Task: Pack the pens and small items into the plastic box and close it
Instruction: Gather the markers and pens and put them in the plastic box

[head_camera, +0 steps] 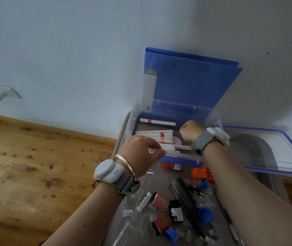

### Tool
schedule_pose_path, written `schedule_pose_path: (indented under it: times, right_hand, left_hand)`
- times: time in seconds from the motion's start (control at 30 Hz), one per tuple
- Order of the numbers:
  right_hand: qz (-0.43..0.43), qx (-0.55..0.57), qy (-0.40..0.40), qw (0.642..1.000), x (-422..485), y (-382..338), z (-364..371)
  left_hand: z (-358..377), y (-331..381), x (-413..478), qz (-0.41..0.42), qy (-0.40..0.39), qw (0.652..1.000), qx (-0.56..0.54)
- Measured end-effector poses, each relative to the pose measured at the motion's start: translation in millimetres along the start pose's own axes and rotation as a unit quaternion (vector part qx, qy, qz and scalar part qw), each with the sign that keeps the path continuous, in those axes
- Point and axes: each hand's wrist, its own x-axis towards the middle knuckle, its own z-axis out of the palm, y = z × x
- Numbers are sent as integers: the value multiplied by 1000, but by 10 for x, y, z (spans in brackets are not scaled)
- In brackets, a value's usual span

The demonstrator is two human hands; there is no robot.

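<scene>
The clear plastic storage box (131,125) sits open at the far end of the grey tabletop (159,183). That leaves it free to load from above, and both arms reach into it from 6 o'clock. Its clear lid with a blue rim (266,150) lies flat at the box's 3 o'clock, probably parked within reach for closing. A blue plastic folder (191,82) stands against the wall at 12 o'clock, out of the way. The left hand (139,153), at the box's 7 o'clock corner, has thumb and fingers pressed together on the end of one of the white marker pens (159,137), seemingly to line it up with the rest. The right hand (189,132) is inside at 3 o'clock with its back to the camera and its fingers hidden, so I cannot tell what they hold, if anything. At least six pens lie lengthwise in the box. One pink-banded pen (157,121) lies apart at 12 o'clock, and those overlapping by the left hand cannot be separated. Still loose at 6 o'clock, so the packing looks unfinished, are three blue plastic caps (205,213), one small orange-capped bottle (171,166), one orange plastic piece (202,173) and assorted clear bits too small to count.
</scene>
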Motion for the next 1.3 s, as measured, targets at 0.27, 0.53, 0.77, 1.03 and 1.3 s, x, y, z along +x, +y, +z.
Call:
schedule_pose_path:
  times: [0.27, 0.53, 0.77, 1.03, 1.3]
  right_hand:
    - [-10, 49, -63, 997, 6, -1, 82]
    - [-106, -10, 30, 994, 283, -152, 146]
    - [-243, -94, 16, 965, 212, -190, 287]
    - [-252, -201, -9, 946, 193, -163, 218]
    - [-207, -191, 29, 959, 227, -129, 366]
  left_hand:
    - [5, -14, 6, -2, 9, 1000, -2]
    - [4, -36, 9, 6, 3, 1000, -3]
    - [-3, -24, -3, 7, 9, 1000, -2]
    - [1, -10, -8, 1, 1, 1000, 0]
    - [-13, -1, -15, 2, -5, 1000, 5]
